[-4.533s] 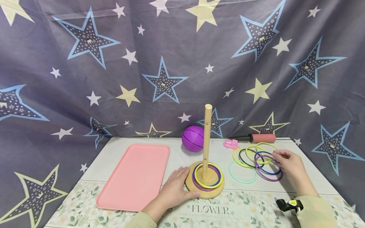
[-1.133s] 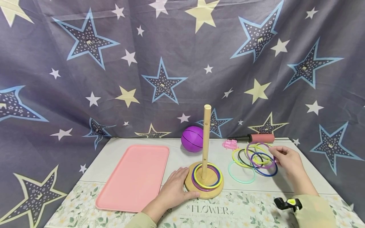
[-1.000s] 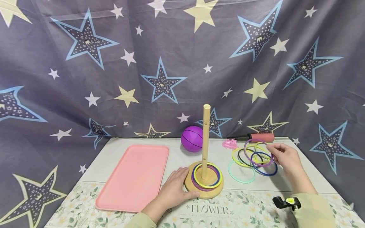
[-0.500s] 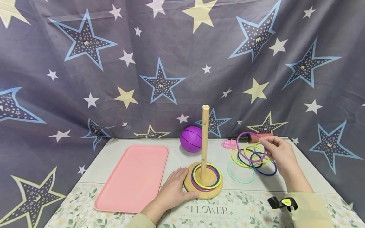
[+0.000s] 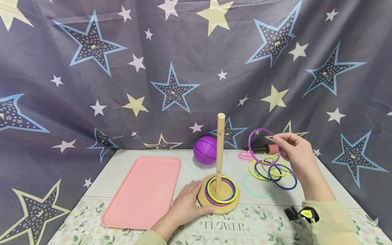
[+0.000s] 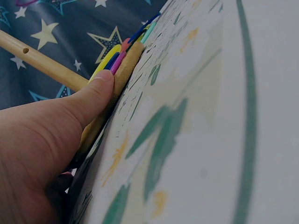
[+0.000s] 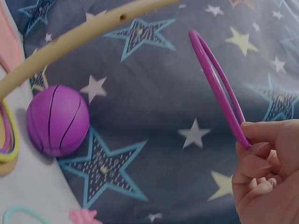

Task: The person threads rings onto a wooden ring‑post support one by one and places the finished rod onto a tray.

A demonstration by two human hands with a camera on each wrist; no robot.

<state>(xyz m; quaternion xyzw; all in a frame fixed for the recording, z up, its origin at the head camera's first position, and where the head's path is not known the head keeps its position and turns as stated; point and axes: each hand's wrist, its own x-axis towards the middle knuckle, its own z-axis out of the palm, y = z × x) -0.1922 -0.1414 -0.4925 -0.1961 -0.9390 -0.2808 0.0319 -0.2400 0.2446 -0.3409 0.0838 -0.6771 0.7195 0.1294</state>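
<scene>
My right hand (image 5: pixel 291 149) pinches a purple ring (image 5: pixel 264 146) and holds it in the air, right of the wooden peg (image 5: pixel 219 152) and above the loose rings (image 5: pixel 269 174) on the table. The right wrist view shows the purple ring (image 7: pixel 217 86) pinched between thumb and fingers (image 7: pixel 264 158). My left hand (image 5: pixel 186 204) rests with straight fingers against the round wooden base (image 5: pixel 218 204), which carries a yellow ring and a purple ring (image 5: pixel 222 190). In the left wrist view the thumb (image 6: pixel 96 95) presses the rim of the base (image 6: pixel 124 70).
A pink tray (image 5: pixel 143 191) lies to the left of the base. A purple ball (image 5: pixel 205 149) sits behind the peg, with a small pink toy (image 5: pixel 245 156) and a pump with a pink handle (image 5: pixel 265 148) near the back edge. A star-patterned cloth hangs behind.
My right hand has lifted the purple ring off the pile of loose rings and carried it up and leftwards. My left hand has stayed on the base.
</scene>
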